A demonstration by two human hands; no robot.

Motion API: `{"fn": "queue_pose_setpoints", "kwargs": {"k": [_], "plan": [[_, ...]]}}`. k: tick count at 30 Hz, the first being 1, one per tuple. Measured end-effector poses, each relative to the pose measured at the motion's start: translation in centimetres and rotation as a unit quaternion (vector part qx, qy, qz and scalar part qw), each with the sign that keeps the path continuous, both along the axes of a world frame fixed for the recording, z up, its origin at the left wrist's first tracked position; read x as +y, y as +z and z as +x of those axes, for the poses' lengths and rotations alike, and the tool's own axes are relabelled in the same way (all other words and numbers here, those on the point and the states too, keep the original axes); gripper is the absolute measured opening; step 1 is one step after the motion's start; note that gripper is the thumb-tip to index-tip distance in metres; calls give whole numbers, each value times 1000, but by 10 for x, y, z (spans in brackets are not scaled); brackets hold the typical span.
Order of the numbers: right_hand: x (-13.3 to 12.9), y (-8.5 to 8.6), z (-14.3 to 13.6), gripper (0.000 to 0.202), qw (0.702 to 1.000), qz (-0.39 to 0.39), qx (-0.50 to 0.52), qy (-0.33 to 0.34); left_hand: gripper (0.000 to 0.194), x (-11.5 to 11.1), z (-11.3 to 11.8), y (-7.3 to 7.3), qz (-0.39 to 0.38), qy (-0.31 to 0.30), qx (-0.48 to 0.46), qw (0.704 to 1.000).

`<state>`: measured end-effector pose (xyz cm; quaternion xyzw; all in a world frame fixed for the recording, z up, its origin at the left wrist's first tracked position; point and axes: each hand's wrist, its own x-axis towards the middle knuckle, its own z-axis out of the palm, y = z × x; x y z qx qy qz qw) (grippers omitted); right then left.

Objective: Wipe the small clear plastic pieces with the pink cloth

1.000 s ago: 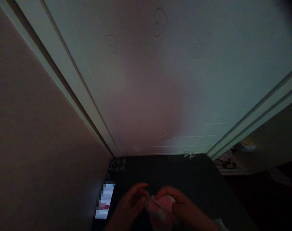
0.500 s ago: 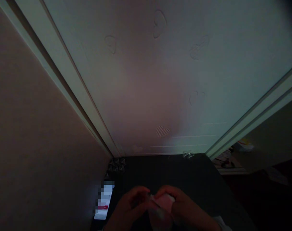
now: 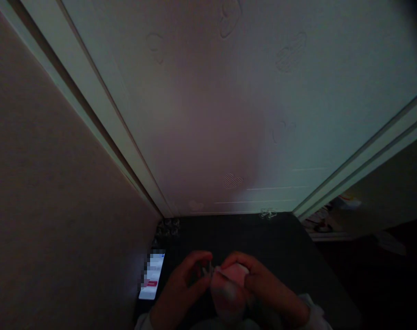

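In the dim head view, my right hand point(image 3: 266, 282) is closed around a pink, soft-looking piece point(image 3: 230, 291) with paler patches; its exact kind does not show. My left hand point(image 3: 184, 284) is at that piece's left edge, thumb and forefinger curled in a pinch. Between these fingertips a small pale, clear-looking bit point(image 3: 208, 269) shows, too small to name. It lies close to or against the pink piece's edge; which, I cannot tell. Both hands are above a dark tabletop point(image 3: 225, 236).
A lit phone point(image 3: 151, 277) lies by the left wall point(image 3: 74, 220). Several small clear objects point(image 3: 169, 227) are at the table's back left corner, and more clear pieces point(image 3: 268, 213) at the back right. A pale panel with heart patterns point(image 3: 208, 114) rises behind.
The whole view has shifted, so table, phone and hands appear slightly higher. My left fingertips have parted a little, and the pale bit between them shows more plainly. My right hand keeps its hold.
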<state>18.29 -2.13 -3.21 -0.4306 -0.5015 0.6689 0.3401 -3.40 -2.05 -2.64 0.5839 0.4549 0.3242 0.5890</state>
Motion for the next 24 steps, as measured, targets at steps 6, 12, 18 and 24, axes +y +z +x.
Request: {"fn": "queue_pose_setpoints", "kwargs": {"k": [6, 12, 18, 24], "plan": [[-1, -8, 1, 48, 1000, 17, -6, 12, 33, 0, 1, 3, -22, 16, 54, 998], [-1, -11, 3, 53, 999, 6, -11, 31, 26, -1, 7, 3, -51, 3, 48, 998], [-1, -5, 3, 48, 1000, 1, -7, 18, 28, -1, 6, 0, -61, -5, 12, 998], [-3, -11, 2, 42, 1000, 21, 1, 11, 32, -1, 6, 0, -71, 5, 10, 997]]}}
